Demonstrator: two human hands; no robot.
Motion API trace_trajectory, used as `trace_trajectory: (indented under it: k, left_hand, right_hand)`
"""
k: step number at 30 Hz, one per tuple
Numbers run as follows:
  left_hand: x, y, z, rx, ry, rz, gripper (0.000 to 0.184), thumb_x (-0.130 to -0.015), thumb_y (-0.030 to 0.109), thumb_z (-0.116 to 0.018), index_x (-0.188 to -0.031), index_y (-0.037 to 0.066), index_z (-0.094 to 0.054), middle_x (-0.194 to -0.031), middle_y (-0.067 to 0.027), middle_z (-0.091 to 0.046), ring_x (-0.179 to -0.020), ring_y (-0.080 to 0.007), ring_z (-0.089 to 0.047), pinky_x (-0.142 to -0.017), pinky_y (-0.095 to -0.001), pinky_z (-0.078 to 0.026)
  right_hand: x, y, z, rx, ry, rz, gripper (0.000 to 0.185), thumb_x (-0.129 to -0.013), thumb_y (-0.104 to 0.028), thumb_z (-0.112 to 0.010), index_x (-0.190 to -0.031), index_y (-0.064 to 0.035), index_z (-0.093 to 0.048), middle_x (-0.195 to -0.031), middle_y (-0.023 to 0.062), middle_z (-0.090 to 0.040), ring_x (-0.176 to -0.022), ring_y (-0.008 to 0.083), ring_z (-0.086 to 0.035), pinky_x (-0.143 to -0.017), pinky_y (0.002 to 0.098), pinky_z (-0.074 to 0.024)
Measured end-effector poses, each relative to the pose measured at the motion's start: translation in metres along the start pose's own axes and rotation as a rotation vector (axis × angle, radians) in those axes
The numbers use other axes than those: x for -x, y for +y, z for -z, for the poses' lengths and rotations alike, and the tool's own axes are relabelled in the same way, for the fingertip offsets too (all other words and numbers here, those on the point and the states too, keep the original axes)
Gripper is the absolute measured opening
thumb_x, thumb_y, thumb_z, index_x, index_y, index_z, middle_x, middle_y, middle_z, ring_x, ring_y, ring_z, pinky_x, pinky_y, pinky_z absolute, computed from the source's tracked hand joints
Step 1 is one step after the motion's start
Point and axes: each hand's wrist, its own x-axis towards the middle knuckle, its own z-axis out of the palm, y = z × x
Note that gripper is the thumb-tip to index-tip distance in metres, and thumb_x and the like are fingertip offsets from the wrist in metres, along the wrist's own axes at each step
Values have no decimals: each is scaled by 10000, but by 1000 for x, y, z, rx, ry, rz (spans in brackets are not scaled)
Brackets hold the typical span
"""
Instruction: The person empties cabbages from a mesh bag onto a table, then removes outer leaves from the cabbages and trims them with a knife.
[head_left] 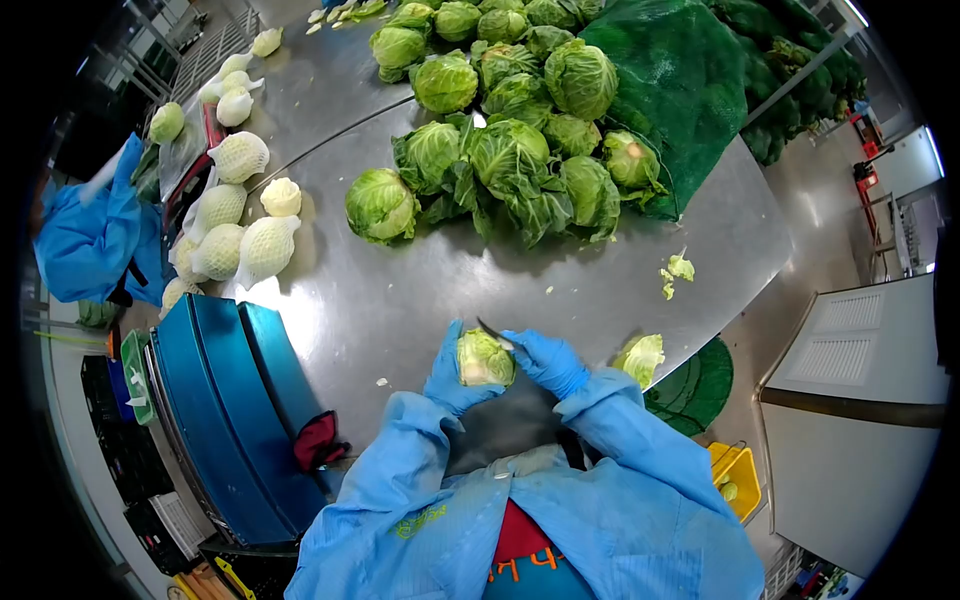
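A small trimmed cabbage (484, 360) rests in my left hand (450, 375), the gloved fingers wrapped round its left side and underside. My right hand (550, 362), also in a blue glove, grips a knife (492, 330) whose dark curved blade lies at the top of the cabbage. Most of the knife's handle is hidden by the fingers. To the right, a loose cabbage leaf (640, 358) lies at the table's edge. Farther up the steel table (400, 290), a pile of green cabbages (510, 150) spreads out.
A green mesh sack (670, 90) lies beside the pile. Several cabbages in white foam nets (265, 248) stand at the left, near a co-worker's blue sleeve (100, 235). Blue bins (225, 400) flank me on the left. A green basket (697, 390) and a yellow crate (735, 480) sit below right.
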Motion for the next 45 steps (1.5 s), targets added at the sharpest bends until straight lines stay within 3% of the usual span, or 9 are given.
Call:
trace_trajectory:
  k: [2,5,10,15,23,29,39,43,45]
  left_hand:
    - [1,-5,4,-30,-21,-65,1255,-561,189,-924,-1493,1,-106,-1367,-158,-454,-1246,-263,-482,-1060,-394,-385]
    - [2,5,7,97,-93,-40,1254,-547,187,-929,-1495,17,-127,-1350,-152,-475,-1237,-263,-493,-1064,-391,-380]
    - [9,1,14,138,-106,-51,1235,-537,162,-934,-1490,32,-161,-1359,-145,-464,-1252,-261,-475,-1075,-389,-371]
    - [14,3,0,76,-35,-100,1205,-524,185,-939,-1472,28,-212,-1340,-160,-476,-1241,-269,-484,-1062,-386,-386]
    - [19,-8,4,-248,86,-245,1178,-490,241,-953,-1432,-18,-294,-1371,-186,-445,-1262,-291,-464,-1066,-409,-377]
    - [25,-10,6,-136,27,-135,1227,-503,312,-953,-1450,-15,-244,-1403,-175,-419,-1307,-285,-422,-1099,-402,-342]
    - [20,14,-20,-229,31,-229,1017,-528,250,-918,-1361,3,-390,-1284,-162,-521,-1186,-304,-522,-1007,-393,-418]
    - [-1,12,-53,-459,200,-485,817,-495,221,-886,-1199,23,-521,-1083,-174,-602,-983,-391,-582,-859,-446,-474]
    - [7,20,-53,-498,196,-477,877,-530,232,-882,-1271,30,-460,-1184,-161,-535,-1097,-346,-532,-946,-418,-433]
  right_hand:
    - [-8,16,7,-247,-76,-137,257,-922,-318,-579,-1053,-109,-652,-1029,177,-653,-837,363,-643,-745,391,-525]
    - [-12,74,-12,-240,283,-189,280,-909,-334,-588,-1087,-122,-630,-977,168,-669,-838,373,-640,-737,418,-518]
    - [-35,48,80,237,225,-772,418,-869,-376,-627,-1148,-65,-608,-874,185,-678,-836,351,-653,-751,386,-518]
    - [1,-5,34,-496,3,-394,520,-794,-409,-749,-1141,-45,-615,-842,80,-649,-651,217,-603,-655,336,-516]
    - [17,-28,19,-986,-271,-744,454,-841,-273,-733,-1193,-23,-590,-919,71,-647,-827,160,-596,-795,298,-499]
    - [28,-7,-11,-600,-61,-263,375,-904,-269,-630,-1198,-38,-604,-1052,109,-690,-900,212,-666,-829,329,-505]
    - [-2,69,10,-187,231,-501,271,-911,-327,-578,-966,-74,-659,-895,186,-654,-820,356,-637,-730,395,-496]
    - [-3,75,23,0,408,-372,236,-927,-300,-556,-1026,-100,-634,-866,172,-631,-801,353,-621,-722,404,-493]
    - [3,77,42,143,528,-319,205,-930,-253,-554,-1064,-113,-619,-846,156,-626,-777,333,-623,-714,401,-495]
